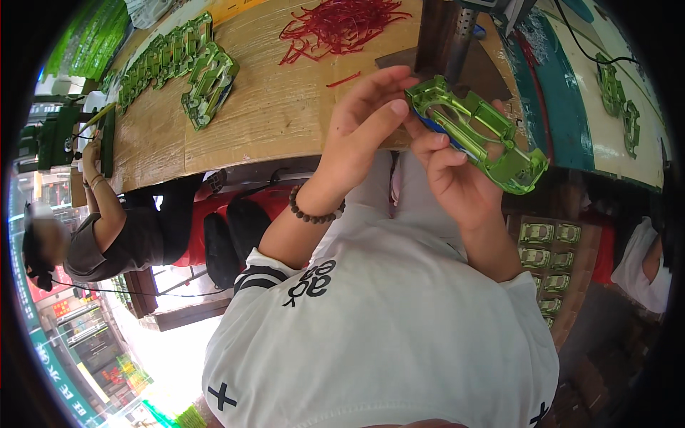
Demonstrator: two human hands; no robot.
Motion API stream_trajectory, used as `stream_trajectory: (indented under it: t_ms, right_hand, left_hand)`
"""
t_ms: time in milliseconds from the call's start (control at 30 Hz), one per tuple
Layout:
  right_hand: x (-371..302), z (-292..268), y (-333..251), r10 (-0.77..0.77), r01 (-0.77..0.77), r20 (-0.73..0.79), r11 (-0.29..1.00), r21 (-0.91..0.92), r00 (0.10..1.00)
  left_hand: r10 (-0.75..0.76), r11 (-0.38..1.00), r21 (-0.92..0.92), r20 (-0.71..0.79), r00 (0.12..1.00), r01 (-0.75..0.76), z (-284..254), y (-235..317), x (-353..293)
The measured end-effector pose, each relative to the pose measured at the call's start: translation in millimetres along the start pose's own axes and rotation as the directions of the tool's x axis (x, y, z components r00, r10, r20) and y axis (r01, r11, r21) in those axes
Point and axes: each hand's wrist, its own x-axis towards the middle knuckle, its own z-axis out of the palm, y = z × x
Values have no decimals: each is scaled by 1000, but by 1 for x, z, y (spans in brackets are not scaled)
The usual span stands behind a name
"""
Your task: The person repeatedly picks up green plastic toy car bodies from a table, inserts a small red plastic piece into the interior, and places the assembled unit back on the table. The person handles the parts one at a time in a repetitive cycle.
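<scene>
A translucent green plastic toy car body (492,135) is tilted in front of me, above the near edge of the table. My right hand (460,167) grips it from below, fingers curled round its side. A blue patch shows along its underside edge. At its far left end is my left hand (367,121), thumb and fingers closed about that tip; part of these fingers is hidden behind the shell. Just beyond the car body stands a machine with a metal rod (460,46).
A pile of thin red strips (339,28) lies on the cardboard-covered table (264,107). Several green car bodies (168,57) stand in a row at the left. A box (581,264) of green shells sits low at right. Another person (118,228) works at the left.
</scene>
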Motion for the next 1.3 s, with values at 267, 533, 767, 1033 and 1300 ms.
stream_trajectory:
  t_ms: [267,533,767,1033,1300]
  right_hand:
    - [1,2,-6,71,-68,92,997,-35,993]
    - [-1,8,-8,70,-59,89,991,-121,994]
    - [-5,8,-10,86,-73,97,989,-127,992]
    - [-7,10,-12,106,-104,109,994,-29,988]
    - [-12,8,-16,111,-117,105,992,56,988]
  left_hand:
    - [183,953,-281,231,956,-115,-20,-18,11]
    - [225,948,-282,270,936,-147,-19,-18,11]
    - [130,987,-132,297,946,-94,-20,-12,9]
    - [227,960,-234,334,915,-153,-19,-15,8]
    - [195,978,-145,382,903,-150,-22,-16,9]
